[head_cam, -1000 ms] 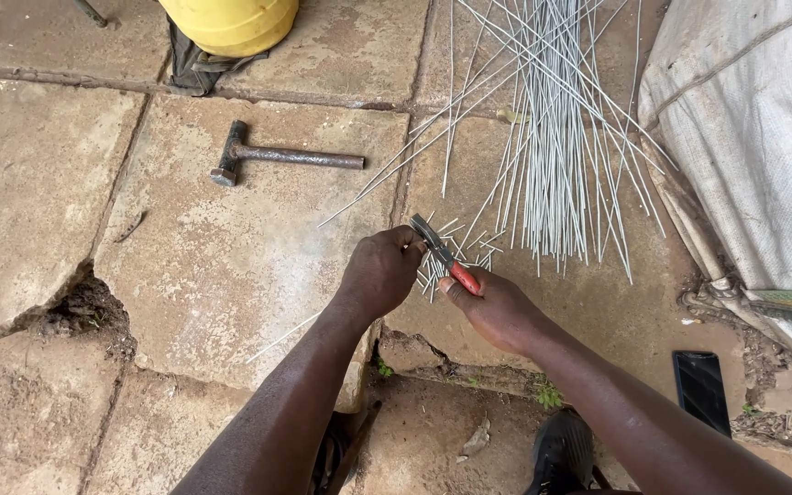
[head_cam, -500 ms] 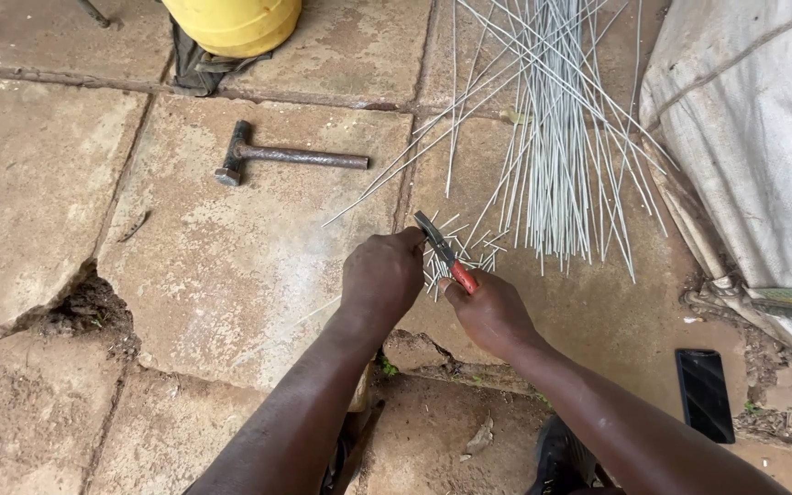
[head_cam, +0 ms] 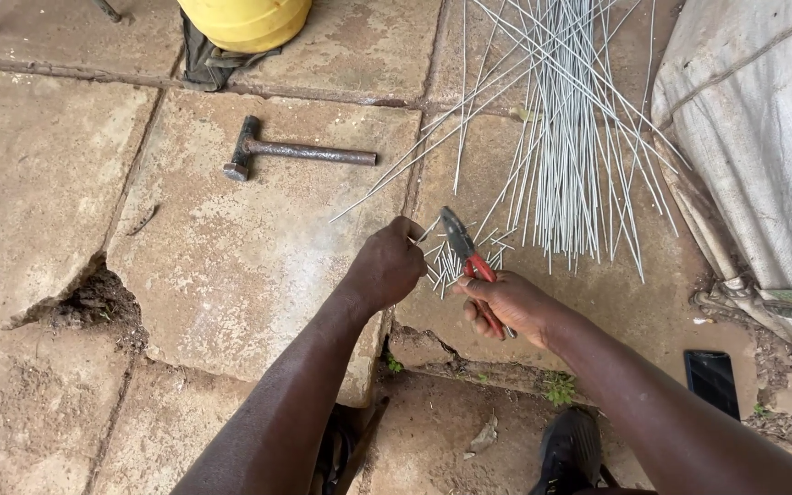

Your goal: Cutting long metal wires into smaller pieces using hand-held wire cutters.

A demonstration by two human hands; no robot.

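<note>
My right hand point(head_cam: 506, 304) grips red-handled pliers point(head_cam: 466, 249), jaws pointing up and left. My left hand point(head_cam: 387, 266) is closed around a thin grey wire point(head_cam: 425, 236) right beside the plier jaws. Several short cut wire pieces point(head_cam: 451, 268) lie on the concrete slab between and under my hands. A large spread of long grey wire rods point(head_cam: 566, 137) fans out just beyond, toward the top right.
A metal hammer point(head_cam: 295, 151) lies on the slab to the upper left. A yellow container point(head_cam: 245, 20) stands at the top. A white tarp point(head_cam: 753, 137) covers the right side. A dark phone point(head_cam: 715, 383) lies lower right, a shoe point(head_cam: 568, 449) below, a broken hole point(head_cam: 93, 302) left.
Both hands stay at the same spot with the pliers and wire; the view has shifted slightly and the hands have barely moved.
</note>
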